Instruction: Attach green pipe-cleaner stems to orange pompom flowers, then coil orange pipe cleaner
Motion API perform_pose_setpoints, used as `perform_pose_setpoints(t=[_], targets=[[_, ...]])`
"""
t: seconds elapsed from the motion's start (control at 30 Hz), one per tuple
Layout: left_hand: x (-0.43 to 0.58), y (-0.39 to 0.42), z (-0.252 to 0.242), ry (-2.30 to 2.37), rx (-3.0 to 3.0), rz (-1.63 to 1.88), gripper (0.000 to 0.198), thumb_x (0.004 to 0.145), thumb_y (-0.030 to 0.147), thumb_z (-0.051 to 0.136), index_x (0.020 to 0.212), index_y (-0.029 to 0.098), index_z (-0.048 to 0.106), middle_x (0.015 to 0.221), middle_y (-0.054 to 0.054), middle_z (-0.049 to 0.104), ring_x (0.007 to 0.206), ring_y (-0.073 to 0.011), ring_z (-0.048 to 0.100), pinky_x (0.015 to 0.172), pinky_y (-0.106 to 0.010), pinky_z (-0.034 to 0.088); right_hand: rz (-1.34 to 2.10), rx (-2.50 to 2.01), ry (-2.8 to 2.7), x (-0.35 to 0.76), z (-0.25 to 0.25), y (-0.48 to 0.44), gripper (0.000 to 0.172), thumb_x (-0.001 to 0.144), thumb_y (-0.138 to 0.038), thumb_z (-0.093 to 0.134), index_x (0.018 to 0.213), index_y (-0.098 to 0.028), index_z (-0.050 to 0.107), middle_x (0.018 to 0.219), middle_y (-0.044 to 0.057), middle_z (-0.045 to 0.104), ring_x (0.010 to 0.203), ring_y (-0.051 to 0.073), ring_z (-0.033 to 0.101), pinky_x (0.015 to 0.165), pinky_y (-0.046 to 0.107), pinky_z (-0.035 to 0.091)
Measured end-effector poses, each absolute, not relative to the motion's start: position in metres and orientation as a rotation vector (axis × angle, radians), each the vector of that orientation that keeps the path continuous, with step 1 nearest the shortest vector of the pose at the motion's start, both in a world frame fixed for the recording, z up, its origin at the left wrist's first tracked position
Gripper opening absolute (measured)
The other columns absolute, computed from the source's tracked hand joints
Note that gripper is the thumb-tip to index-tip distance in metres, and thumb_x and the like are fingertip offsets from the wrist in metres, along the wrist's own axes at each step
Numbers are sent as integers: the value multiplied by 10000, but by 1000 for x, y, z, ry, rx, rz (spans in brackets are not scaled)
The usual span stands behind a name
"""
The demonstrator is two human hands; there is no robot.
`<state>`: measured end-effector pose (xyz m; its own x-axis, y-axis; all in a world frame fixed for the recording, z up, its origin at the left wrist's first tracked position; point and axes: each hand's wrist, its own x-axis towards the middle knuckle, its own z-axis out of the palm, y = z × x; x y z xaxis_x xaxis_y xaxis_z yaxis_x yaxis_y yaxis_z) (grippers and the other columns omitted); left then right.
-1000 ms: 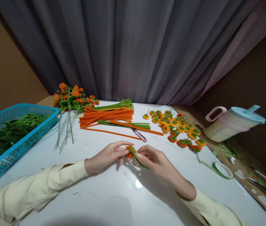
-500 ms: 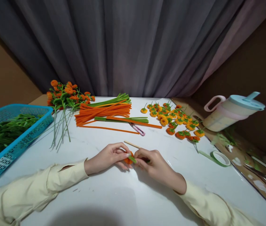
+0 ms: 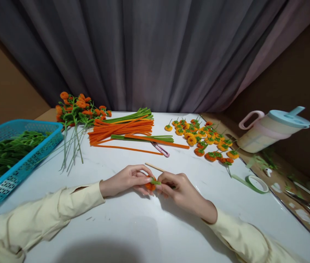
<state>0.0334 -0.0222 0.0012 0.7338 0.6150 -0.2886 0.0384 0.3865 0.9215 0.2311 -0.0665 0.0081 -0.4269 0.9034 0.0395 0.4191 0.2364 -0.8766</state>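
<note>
My left hand point(image 3: 133, 179) is closed in a pinch around a small orange pipe-cleaner flower point(image 3: 150, 185), low over the white table. A short green pipe cleaner point(image 3: 156, 182) lies against the flower's top and points to the right. Its right end is pinched by the thumb and forefinger of my right hand point(image 3: 178, 190). A thin wooden stick point(image 3: 154, 167) sticks out beyond my right hand; its other end is hidden, and whether the hand grips it I cannot tell.
Orange pipe cleaners point(image 3: 123, 128) lie ahead beside a pink cutter point(image 3: 161, 149). Finished flower heads point(image 3: 199, 133) and green tape point(image 3: 257, 183) are on the right, near a lidded cup point(image 3: 270, 131). Leaves fill a blue basket point(image 3: 57, 137) on the left; stemmed orange flowers point(image 3: 80, 104) lie behind.
The green pipe cleaner has turned from slanting downward to nearly level at the flower. Both hands keep their pinch and have barely moved. The whole view has shifted slightly.
</note>
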Motion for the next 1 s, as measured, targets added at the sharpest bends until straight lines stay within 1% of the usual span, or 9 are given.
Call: perform_pose_setpoints(t=[0.13,0.27,0.37,0.5,0.7,0.77,0.83,0.9,1.0], targets=[[32,-21,1,669,1164,419,269,769,316,658,928,121,560,785,-76,700,755,-204,692,714,-306,547,1098,-1220,-1983,231,9,-67,108,865,-207,475,776,-181,531,639,-17,614,515,90,490,522,195,358],[33,-23,-1,699,1194,452,266,763,343,661,866,119,561,762,-85,710,715,-210,697,678,-301,550,1046,-1220,-2015,230,13,-68,99,875,-233,473,812,-185,532,631,-10,594,542,106,502,525,201,373],[33,-26,-3,717,1202,461,268,761,349,661,853,120,556,773,-84,711,715,-212,699,674,-297,548,971,-1203,-2078,229,16,-67,148,889,-248,448,798,-182,544,632,-5,572,550,108,494,533,205,374],[36,-31,-4,728,1210,465,271,760,360,656,832,129,535,728,-63,703,712,-220,701,670,-303,541,888,-1191,-2152,228,13,-67,253,922,-264,389,708,-184,499,606,-8,538,530,104,469,529,206,350],[38,-33,-3,729,1191,468,282,752,372,660,804,137,514,678,-34,678,716,-228,700,685,-313,531,819,-1193,-2151,226,8,-68,273,939,-308,364,754,-180,520,629,-2,538,544,107,467,546,214,347],[38,-31,-2,737,1180,466,277,756,363,660,822,137,514,693,-44,683,718,-228,700,682,-305,528,876,-1188,-2126,227,10,-67,271,929,-321,392,750,-176,535,629,-3,548,546,104,471,545,213,350],[38,-29,-1,751,1169,465,276,758,357,659,843,139,514,741,-66,696,731,-230,700,685,-302,526,1006,-1170,-2070,228,12,-65,243,905,-337,445,760,-173,550,633,-4,564,536,97,472,532,210,360],[38,-29,-1,763,1187,478,266,766,361,646,848,143,517,772,-76,699,742,-232,697,684,-305,525,1261,-1174,-1909,230,14,-63,225,863,-374,514,768,-172,538,600,-17,563,487,88,470,491,204,373],[35,-35,-1,788,1448,586,204,787,341,614,838,146,577,761,-69,688,723,-208,680,672,-289,516,1767,-1168,-1541,233,17,-60,306,765,-437,635,741,-158,512,553,-21,576,425,90,508,453,209,419]])
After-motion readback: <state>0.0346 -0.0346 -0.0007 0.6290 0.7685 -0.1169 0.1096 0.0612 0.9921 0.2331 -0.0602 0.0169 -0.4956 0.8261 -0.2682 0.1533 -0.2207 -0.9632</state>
